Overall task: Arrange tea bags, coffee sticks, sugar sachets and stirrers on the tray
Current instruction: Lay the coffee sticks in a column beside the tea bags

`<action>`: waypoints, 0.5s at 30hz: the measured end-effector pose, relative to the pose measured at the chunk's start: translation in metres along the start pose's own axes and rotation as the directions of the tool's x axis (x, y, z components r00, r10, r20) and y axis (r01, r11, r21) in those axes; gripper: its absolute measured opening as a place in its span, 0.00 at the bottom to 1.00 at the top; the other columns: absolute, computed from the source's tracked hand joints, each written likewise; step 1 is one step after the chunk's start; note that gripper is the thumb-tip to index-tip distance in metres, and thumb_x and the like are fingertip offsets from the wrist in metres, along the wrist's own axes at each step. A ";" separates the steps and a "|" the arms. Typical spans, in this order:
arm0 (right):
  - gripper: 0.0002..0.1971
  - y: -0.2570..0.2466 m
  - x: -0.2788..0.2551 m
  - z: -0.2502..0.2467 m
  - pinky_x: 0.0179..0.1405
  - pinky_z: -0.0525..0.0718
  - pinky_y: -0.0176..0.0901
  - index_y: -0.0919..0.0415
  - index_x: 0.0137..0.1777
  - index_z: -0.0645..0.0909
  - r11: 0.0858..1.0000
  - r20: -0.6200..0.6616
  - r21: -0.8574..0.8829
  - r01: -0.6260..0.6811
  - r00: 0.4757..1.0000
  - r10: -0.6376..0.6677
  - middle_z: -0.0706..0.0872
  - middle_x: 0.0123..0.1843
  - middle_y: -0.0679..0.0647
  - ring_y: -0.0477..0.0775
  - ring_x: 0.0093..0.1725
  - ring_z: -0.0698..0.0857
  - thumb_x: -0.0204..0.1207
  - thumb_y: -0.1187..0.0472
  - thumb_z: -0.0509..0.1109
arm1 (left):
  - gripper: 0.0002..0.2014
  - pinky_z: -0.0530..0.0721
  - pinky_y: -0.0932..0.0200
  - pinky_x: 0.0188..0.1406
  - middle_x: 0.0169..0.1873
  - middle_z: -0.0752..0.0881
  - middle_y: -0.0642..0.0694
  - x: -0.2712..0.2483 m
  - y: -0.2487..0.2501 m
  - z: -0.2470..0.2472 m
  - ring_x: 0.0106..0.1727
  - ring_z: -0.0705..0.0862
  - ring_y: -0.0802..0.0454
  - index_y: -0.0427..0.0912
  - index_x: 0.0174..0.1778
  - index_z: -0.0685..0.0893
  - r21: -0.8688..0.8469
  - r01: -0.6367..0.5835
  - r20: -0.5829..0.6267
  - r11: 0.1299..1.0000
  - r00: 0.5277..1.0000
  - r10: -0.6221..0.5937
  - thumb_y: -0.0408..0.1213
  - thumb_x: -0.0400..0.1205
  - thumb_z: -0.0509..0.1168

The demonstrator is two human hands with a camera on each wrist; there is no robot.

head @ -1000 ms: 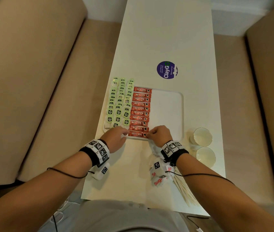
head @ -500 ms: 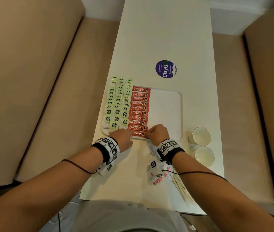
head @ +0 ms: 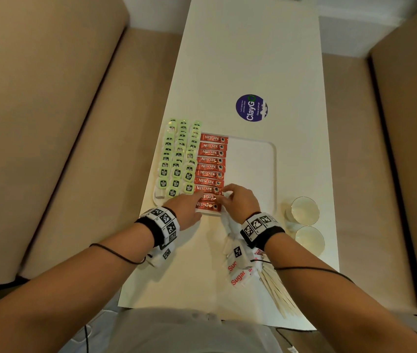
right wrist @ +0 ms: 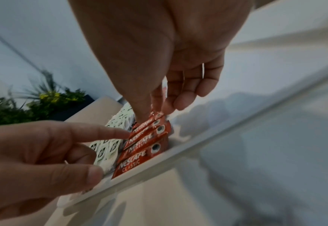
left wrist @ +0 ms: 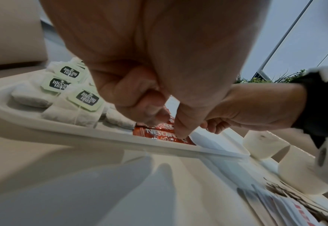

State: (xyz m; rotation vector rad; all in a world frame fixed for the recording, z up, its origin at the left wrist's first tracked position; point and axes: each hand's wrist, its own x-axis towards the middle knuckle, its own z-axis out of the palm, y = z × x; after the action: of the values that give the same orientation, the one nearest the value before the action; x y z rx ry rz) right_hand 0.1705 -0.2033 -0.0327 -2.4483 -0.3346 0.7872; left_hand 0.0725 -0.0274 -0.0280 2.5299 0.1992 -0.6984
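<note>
Now right hand (head: pixel 240 202) fingers (right wrist: pixel 157 97) pinch coffee stick (head: pixel 208 197) end.

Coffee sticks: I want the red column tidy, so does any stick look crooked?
Yes. The coffee stick second from the near end lies skewed, overlapping its neighbour; the right hand pinches its end and the left hand touches the other. The rest look roughly parallel.

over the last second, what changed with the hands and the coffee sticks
Both hands moved up the red column: the right hand from the nearest coffee stick to the right end of the second-nearest stick, the left hand to its left end. Tea bags, sugar sachets, stirrers and cups stayed put.
</note>
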 end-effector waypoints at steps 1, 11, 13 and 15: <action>0.15 -0.003 -0.001 -0.001 0.51 0.87 0.47 0.45 0.65 0.85 0.999 0.016 -0.020 0.047 0.999 -0.047 0.91 0.50 0.47 0.49 0.47 0.89 0.81 0.45 0.71 | 0.32 0.87 0.48 0.53 0.58 0.88 0.45 0.002 0.001 -0.001 0.53 0.87 0.43 0.51 0.82 0.61 0.007 0.007 0.007 1.000 1.000 -0.007 0.47 0.84 0.65; 0.21 -0.012 -0.005 0.006 0.60 0.85 0.53 0.43 0.75 0.79 0.941 0.156 -0.285 0.184 0.977 -0.144 0.90 0.62 0.52 0.57 0.57 0.88 0.85 0.40 0.63 | 0.43 0.88 0.48 0.53 0.57 0.88 0.44 0.013 0.003 0.009 0.51 0.88 0.43 0.49 0.86 0.51 0.038 0.062 0.050 0.997 0.997 -0.064 0.53 0.80 0.68; 0.21 -0.009 -0.005 0.005 0.60 0.85 0.52 0.43 0.75 0.79 0.934 0.153 -0.302 0.188 0.977 -0.147 0.90 0.62 0.51 0.57 0.58 0.87 0.85 0.40 0.63 | 0.45 0.88 0.47 0.54 0.58 0.87 0.44 0.015 0.001 0.011 0.52 0.88 0.43 0.51 0.87 0.48 0.024 0.068 0.059 0.997 0.996 -0.069 0.53 0.80 0.67; 0.21 -0.007 -0.005 0.005 0.61 0.84 0.52 0.43 0.75 0.79 0.937 0.149 -0.301 0.177 0.979 -0.138 0.89 0.63 0.51 0.57 0.58 0.87 0.86 0.41 0.62 | 0.45 0.88 0.47 0.55 0.59 0.87 0.44 0.016 0.001 0.012 0.53 0.88 0.44 0.51 0.87 0.48 0.003 0.073 0.063 0.997 0.995 -0.073 0.53 0.80 0.67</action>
State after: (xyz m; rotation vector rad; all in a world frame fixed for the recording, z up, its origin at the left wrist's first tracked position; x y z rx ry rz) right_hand 0.1628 -0.1971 -0.0296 -2.6242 -0.7467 0.8757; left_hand 0.0807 -0.0339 -0.0447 2.5077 0.2702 -0.8053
